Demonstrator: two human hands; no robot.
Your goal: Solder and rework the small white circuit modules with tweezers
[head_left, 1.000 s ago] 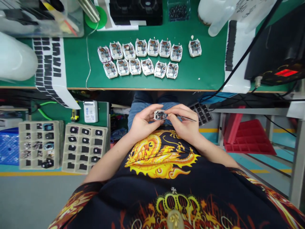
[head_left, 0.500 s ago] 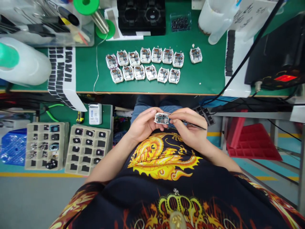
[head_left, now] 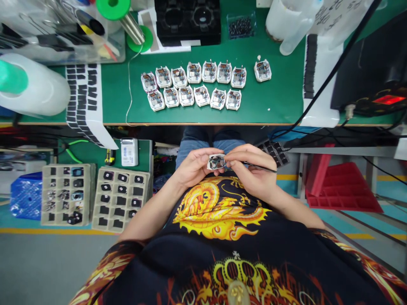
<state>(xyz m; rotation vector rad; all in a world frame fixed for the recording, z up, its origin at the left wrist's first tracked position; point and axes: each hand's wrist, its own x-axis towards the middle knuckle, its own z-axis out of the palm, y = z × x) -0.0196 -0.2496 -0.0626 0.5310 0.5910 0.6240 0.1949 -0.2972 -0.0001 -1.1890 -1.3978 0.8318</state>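
Observation:
Close to my body, my left hand (head_left: 199, 167) grips a small white watch case (head_left: 216, 162) whose circuit board faces up. From the other side, my right hand (head_left: 252, 169) pinches a thin dark tool, probably tweezers (head_left: 262, 167), with its tip end hidden by the fingers at the case's right edge. On the green bench beyond, several similar open watch cases (head_left: 193, 73) stand in two rows. One more watch case (head_left: 262, 70) sits apart to their right.
Solder wire on a green spool (head_left: 135, 29) and a white bottle (head_left: 34, 84) stand left. A black device with a red display (head_left: 372, 84) is at right, its cable crossing the bench. Compartment trays (head_left: 90, 199) lie lower left; a red tray (head_left: 345, 186) lies lower right.
The watch case has tilted slightly in my left hand, and the tool in my right hand has shifted a little. The view has moved slightly; the bench cases stay in place.

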